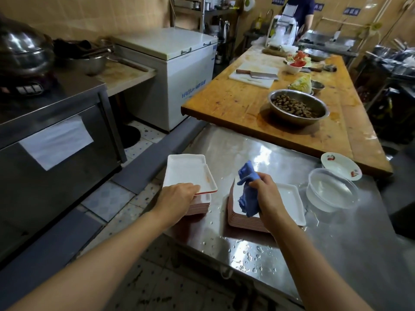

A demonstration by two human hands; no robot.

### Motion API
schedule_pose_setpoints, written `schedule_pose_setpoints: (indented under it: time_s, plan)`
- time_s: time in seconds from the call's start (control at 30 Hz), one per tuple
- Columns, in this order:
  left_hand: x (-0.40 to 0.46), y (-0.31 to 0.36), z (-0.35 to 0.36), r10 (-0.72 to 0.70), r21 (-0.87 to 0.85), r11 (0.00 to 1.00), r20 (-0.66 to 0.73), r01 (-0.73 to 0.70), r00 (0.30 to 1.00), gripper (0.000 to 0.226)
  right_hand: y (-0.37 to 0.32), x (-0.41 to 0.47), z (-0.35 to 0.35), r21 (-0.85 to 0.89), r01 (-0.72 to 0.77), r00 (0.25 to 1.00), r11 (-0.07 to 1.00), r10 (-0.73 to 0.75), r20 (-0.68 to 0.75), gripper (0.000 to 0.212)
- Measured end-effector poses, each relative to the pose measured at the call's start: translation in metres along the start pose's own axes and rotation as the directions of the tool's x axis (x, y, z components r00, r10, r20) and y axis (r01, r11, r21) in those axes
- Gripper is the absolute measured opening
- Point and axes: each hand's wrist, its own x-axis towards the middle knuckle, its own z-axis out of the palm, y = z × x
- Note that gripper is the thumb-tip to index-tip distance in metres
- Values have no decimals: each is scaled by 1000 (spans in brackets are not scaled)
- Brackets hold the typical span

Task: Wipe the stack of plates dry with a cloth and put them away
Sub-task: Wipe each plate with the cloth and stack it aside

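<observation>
On the left I have my left hand (179, 196) at the near edge of the top plate (190, 173), a white rectangular one with a red rim; the fingers curl over that edge and pinch it, and the plate sits skewed across the left stack (198, 206) beneath it, its long axis running away from me. That stack stands at the left edge of the wet steel table (258, 250). Moving right, across a strip of bare, beaded steel, my right hand (268, 194) is closed round a bunched blue cloth (248, 194), which hangs down onto the top plate of the right stack (269, 212). So the cloth lies to the right of the pinched plate, near but apart from it — the two grips face each other over the gap. My judgement: the left stack is the dried one, so the next plate comes from directly under the cloth — the right hand is nearer. Further right stand a clear plastic container (332, 189) and a patterned bowl (341, 164).
</observation>
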Motion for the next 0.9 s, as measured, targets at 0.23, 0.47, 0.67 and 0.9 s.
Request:
schedule_pose_setpoints:
  time_s: [0.23,0.47,0.67,0.9]
  plan:
    - [3,-2,30,-44,184,983,138,18,989,33,8,6,-6,-11,20,999,1000,-21,-46,14]
    - [16,-20,49,-67,148,988,236,32,969,37,18,16,-18,53,-43,985,998,51,-165,13]
    - [19,-31,59,-71,61,997,269,56,961,47,22,18,-26,128,-70,973,989,96,-208,7]
    - [37,-5,57,-45,-19,999,163,48,986,43,20,5,-40,180,-64,946,982,117,-303,15]
